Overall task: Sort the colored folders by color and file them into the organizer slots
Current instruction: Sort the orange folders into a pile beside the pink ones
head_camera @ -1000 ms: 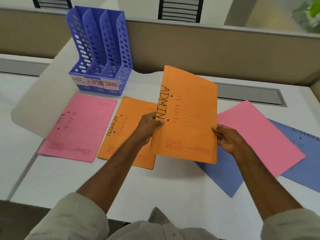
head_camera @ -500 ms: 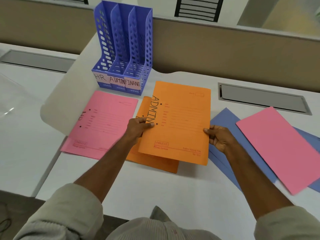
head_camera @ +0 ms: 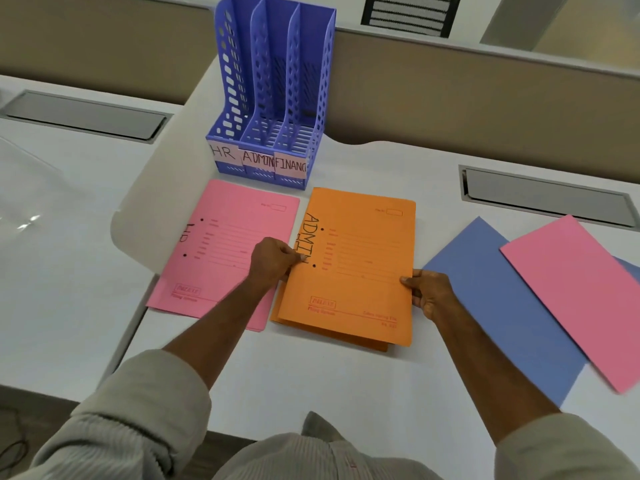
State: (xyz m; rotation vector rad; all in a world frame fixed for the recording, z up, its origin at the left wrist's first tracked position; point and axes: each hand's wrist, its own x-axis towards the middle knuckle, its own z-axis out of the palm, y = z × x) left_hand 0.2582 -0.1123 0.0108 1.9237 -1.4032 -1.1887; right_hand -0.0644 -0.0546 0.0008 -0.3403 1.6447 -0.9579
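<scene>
I see my left grip (head_camera: pixel 273 261) pinching the left edge of an orange folder (head_camera: pixel 356 268), and my right grip (head_camera: pixel 427 292) holding its right edge. The folder lies on another orange one on the white desk (head_camera: pixel 311 382). Beyond my grips stands the blue organizer (head_camera: pixel 273 98); left lies a pink folder (head_camera: pixel 225 251).

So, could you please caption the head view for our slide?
Both hands, left and right, set an orange ADMIN folder onto another, before the blue organizer.

The white surface (head_camera: pixel 311 382) meets a beige partition wall (head_camera: pixel 467 98); two grey cable flaps (head_camera: pixel 547 199) sit in it.
</scene>
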